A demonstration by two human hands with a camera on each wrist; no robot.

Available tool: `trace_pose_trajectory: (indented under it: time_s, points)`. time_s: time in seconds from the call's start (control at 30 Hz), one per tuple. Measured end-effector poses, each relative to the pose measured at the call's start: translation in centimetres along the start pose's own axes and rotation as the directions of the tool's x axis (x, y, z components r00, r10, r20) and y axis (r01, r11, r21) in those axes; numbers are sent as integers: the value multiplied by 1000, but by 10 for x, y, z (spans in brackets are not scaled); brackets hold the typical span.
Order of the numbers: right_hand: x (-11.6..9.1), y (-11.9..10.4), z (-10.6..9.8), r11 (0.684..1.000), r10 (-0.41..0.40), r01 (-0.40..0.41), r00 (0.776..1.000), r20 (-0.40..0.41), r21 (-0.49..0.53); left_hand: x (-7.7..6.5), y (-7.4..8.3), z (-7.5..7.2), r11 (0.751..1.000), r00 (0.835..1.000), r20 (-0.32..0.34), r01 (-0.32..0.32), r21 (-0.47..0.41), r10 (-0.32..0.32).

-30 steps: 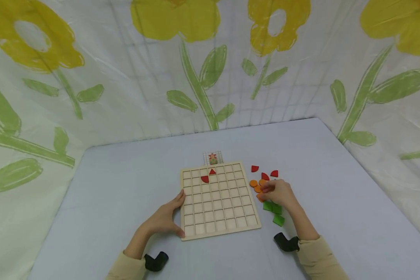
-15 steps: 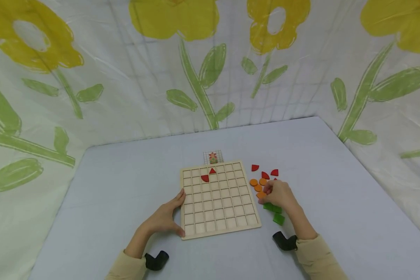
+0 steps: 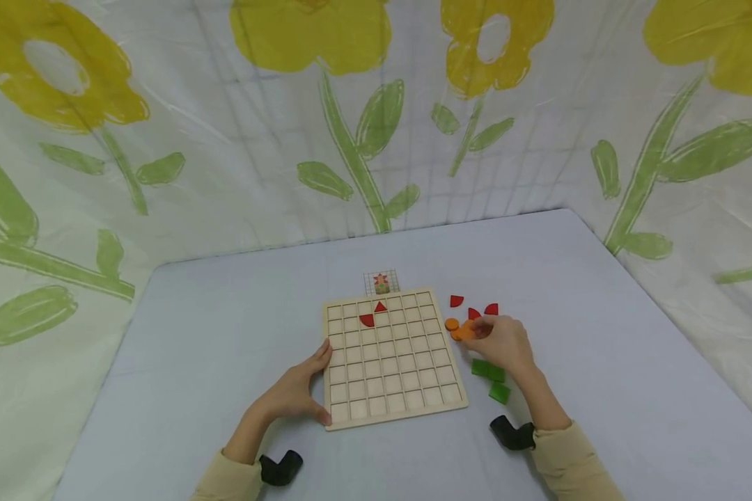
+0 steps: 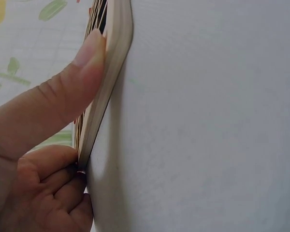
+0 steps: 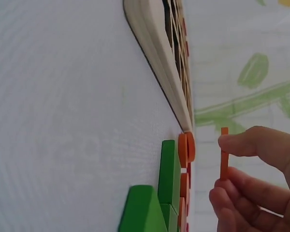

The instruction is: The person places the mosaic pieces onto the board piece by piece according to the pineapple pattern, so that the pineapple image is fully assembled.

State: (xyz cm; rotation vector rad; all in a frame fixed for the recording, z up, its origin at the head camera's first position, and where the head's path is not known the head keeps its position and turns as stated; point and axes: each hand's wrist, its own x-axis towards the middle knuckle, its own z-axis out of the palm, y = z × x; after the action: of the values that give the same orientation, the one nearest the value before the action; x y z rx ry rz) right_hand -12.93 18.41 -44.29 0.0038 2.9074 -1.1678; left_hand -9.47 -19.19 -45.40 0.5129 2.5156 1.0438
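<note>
In the head view my left hand (image 3: 296, 386) rests against the left edge of a square wooden grid board (image 3: 396, 421); in the left wrist view its thumb touches the board's rim. My right hand (image 3: 504, 342), right of the board, pinches a thin flat orange tile (image 5: 224, 153) between thumb and fingers, raised off the table. Under and beside it lie orange discs (image 3: 452, 324). A red triangle (image 3: 380, 306) and a red quarter-circle (image 3: 367, 320) sit in board cells near the far side.
A small gridded picture card (image 3: 381, 282) lies behind the board. Several red quarter-circle pieces (image 3: 456, 300) lie right of it, green blocks (image 3: 498, 392) nearer the front. A flower-printed cloth (image 3: 238, 160) hangs behind the table.
My right hand has picked up the orange tile from beside the green blocks and moved it slightly away, over the discs. The left hand and board stay put.
</note>
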Motion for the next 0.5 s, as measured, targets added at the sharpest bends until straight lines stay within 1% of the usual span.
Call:
trace_pose_trajectory:
  time_s: [0.1, 0.2, 0.33, 0.5]
  points:
    - [2, -1, 2, 998, -56, 57, 998, -8, 29, -1, 0, -1, 1000, 1000, -4, -16, 5, 16]
    - [6, -2, 5, 993, -103, 103, 995, 6, 59, -1, 1, -2, 1000, 1000, -5, -21, 7, 21]
    - [11, -4, 10, 989, -126, 121, 991, 42, 88, -1, 1, -1, 1000, 1000, -1, -19, 9, 19]
    - [17, -11, 17, 979, -163, 155, 985, 50, 132, 0, -1, 0, 1000, 1000, 1, -16, -1, 16]
